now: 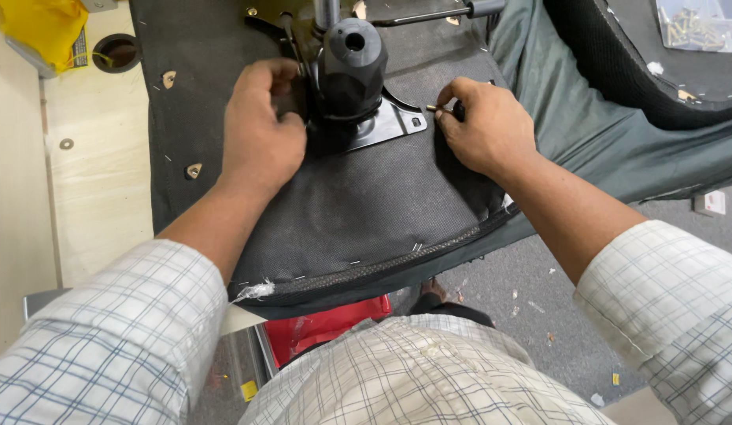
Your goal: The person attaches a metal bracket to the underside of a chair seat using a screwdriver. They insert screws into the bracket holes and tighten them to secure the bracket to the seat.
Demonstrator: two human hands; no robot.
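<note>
— Checked shirt cuffs sat closest to the lens, both sleeves pushed up the forearms. What lay under them?

— An upturned chair seat (366,205), flat on the wooden bench (98,189). Its underside was covered in dark grey woven cloth, stapled along a black ribbed edge; white fluff showed at the near left corner.

— And the metal part?

— A black mounting plate (382,130) lay on the cloth near the far middle, with a stubby black ribbed housing (350,67) rising from it, open hole at its top.

— Your hands?

— My left hand (260,130) was curled shut over the plate's left side, fingers tucked under; I could not tell what they gripped. My right hand (484,126) was pinched closed on a small brass-coloured screw (431,108), tip pointing at the plate's right corner, just beside it.

— Anything else?

— Grey-green fabric (586,134) draped to the right. A clear bag of screws (696,24) sat at far right on another black seat (618,71). Yellow cloth (43,27) at far left.
</note>
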